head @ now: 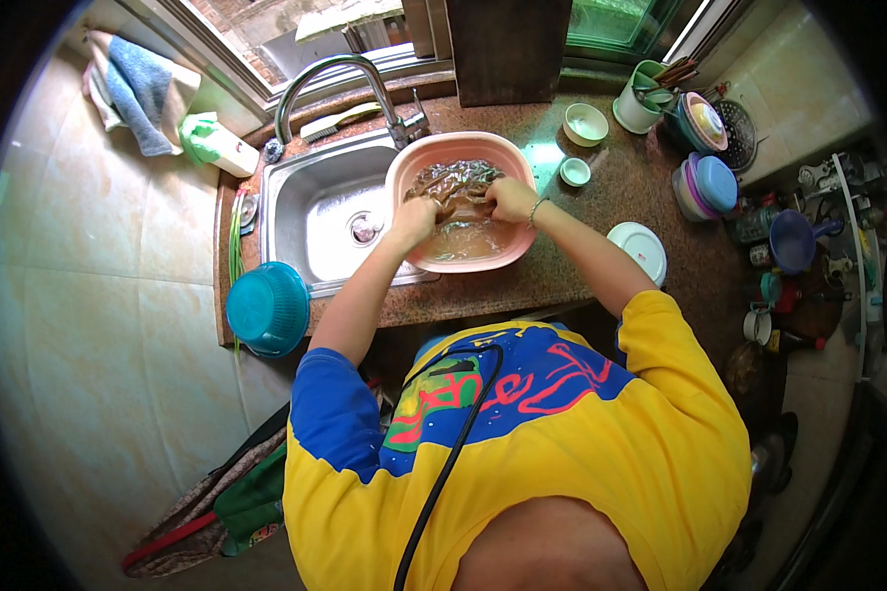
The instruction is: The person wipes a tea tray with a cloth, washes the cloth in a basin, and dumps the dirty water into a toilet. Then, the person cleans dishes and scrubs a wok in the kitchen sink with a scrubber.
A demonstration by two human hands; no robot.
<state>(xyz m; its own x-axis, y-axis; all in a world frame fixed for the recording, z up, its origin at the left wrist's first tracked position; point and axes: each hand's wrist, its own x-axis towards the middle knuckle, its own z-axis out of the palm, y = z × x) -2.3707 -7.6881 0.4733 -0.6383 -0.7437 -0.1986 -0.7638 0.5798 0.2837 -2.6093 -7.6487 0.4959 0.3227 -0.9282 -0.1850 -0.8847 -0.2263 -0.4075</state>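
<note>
A pink plastic basin [462,264] stands partly over the right end of the steel sink and partly on the counter. Brownish water fills its lower part, and a wet, glossy brown sheet-like thing [462,181], perhaps cloth or plastic film, lies in it. My left hand [416,219] grips the near left edge of this thing, fingers curled and partly hidden. On its right side my right hand [511,199], with a bracelet at the wrist, is closed on it too. The steel sink [325,214] beside the basin has a curved faucet [340,63] behind it.
A teal colander [268,309] and green stalks [236,236] are at the counter's left end. Right of the basin are two small bowls [585,124], [575,172] and a white lid or plate [638,251]. Farther right stand a utensil holder [638,100], stacked containers [702,188] and bottles.
</note>
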